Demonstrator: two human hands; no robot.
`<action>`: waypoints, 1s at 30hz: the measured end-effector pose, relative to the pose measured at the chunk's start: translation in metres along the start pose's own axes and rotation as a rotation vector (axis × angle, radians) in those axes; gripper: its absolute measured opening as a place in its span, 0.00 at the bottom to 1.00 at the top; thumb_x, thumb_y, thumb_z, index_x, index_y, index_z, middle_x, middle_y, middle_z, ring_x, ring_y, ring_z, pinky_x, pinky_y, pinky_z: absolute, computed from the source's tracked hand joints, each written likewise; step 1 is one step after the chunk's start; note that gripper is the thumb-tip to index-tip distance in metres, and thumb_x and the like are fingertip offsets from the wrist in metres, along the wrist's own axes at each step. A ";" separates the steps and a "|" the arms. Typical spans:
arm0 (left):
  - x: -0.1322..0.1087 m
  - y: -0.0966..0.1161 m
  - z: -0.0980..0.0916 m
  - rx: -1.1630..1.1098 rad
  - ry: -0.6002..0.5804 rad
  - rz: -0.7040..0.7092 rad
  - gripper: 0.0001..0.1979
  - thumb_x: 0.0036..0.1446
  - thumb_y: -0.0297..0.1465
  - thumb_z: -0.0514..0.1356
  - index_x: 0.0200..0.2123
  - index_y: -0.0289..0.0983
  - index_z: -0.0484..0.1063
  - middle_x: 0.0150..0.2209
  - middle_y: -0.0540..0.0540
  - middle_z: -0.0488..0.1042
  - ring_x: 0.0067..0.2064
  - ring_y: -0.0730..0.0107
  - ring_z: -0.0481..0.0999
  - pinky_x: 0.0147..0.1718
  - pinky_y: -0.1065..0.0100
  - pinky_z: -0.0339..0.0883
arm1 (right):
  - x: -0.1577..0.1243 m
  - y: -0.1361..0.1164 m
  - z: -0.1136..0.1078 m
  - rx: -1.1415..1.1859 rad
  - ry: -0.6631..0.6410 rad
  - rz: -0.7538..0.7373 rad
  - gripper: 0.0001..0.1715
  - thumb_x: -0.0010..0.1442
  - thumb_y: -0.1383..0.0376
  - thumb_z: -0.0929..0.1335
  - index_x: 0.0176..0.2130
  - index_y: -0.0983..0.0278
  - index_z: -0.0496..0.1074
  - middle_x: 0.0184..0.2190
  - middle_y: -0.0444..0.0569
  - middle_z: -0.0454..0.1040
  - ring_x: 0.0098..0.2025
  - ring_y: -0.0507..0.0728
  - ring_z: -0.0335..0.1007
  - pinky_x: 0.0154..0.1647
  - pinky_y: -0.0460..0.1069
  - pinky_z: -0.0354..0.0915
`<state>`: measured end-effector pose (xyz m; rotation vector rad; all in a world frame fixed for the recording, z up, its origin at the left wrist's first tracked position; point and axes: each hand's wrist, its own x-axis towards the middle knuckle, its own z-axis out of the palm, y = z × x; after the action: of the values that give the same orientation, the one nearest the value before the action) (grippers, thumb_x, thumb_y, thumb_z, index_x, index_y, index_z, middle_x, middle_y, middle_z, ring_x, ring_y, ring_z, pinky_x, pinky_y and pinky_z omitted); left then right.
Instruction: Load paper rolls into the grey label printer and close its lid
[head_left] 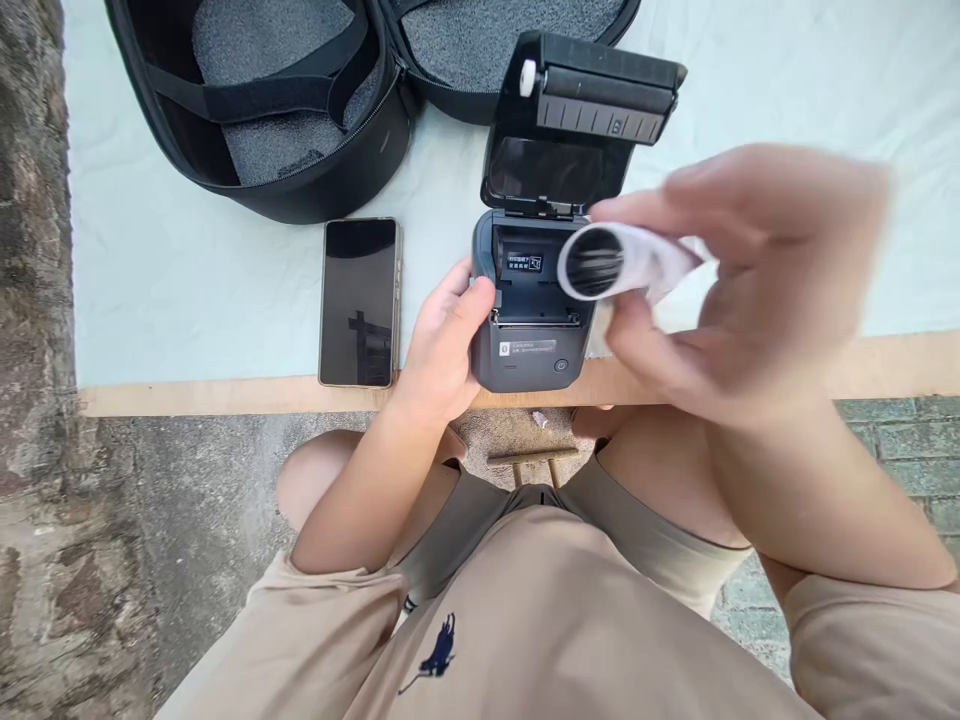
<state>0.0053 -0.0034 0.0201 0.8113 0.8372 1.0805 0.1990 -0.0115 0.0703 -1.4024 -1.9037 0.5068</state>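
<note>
A small dark grey printer [531, 345] stands at the table's near edge with its lid [592, 95] swung up and its paper bay empty. My left hand [442, 345] grips the printer's left side, thumb on the top rim. My right hand [742, 280], blurred by motion, pinches a white paper roll [611, 262] with a dark core. The roll hangs just above and to the right of the open bay, its open end facing me.
A black phone [358, 300] lies face up left of the printer. An open black carrying case [292, 100] with grey foam fills the back left. The table [187, 300] has a pale cover and a wooden front edge. My knees sit below.
</note>
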 end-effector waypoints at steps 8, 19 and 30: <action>-0.002 0.000 0.000 -0.065 -0.034 -0.034 0.16 0.62 0.44 0.61 0.46 0.40 0.75 0.45 0.46 0.81 0.57 0.58 0.79 0.51 0.62 0.78 | 0.009 -0.013 0.018 -0.347 -0.020 -0.137 0.23 0.55 0.71 0.65 0.50 0.55 0.66 0.48 0.47 0.77 0.50 0.59 0.77 0.46 0.56 0.71; -0.002 -0.002 -0.001 -0.141 -0.055 -0.036 0.15 0.61 0.42 0.62 0.46 0.38 0.73 0.46 0.45 0.81 0.56 0.56 0.79 0.49 0.62 0.79 | 0.010 -0.012 0.019 -0.390 -0.015 -0.156 0.19 0.55 0.71 0.65 0.46 0.55 0.65 0.48 0.44 0.79 0.49 0.59 0.78 0.45 0.55 0.70; 0.000 -0.003 -0.001 -0.103 -0.056 -0.016 0.16 0.62 0.43 0.61 0.46 0.39 0.74 0.47 0.46 0.81 0.58 0.56 0.78 0.52 0.61 0.76 | 0.010 0.006 0.028 -0.327 0.041 -0.365 0.06 0.64 0.70 0.65 0.41 0.62 0.70 0.45 0.42 0.81 0.45 0.54 0.80 0.44 0.51 0.70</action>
<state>0.0054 -0.0042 0.0167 0.7434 0.7338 1.0733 0.1802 0.0027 0.0505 -1.2022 -2.2149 -0.0101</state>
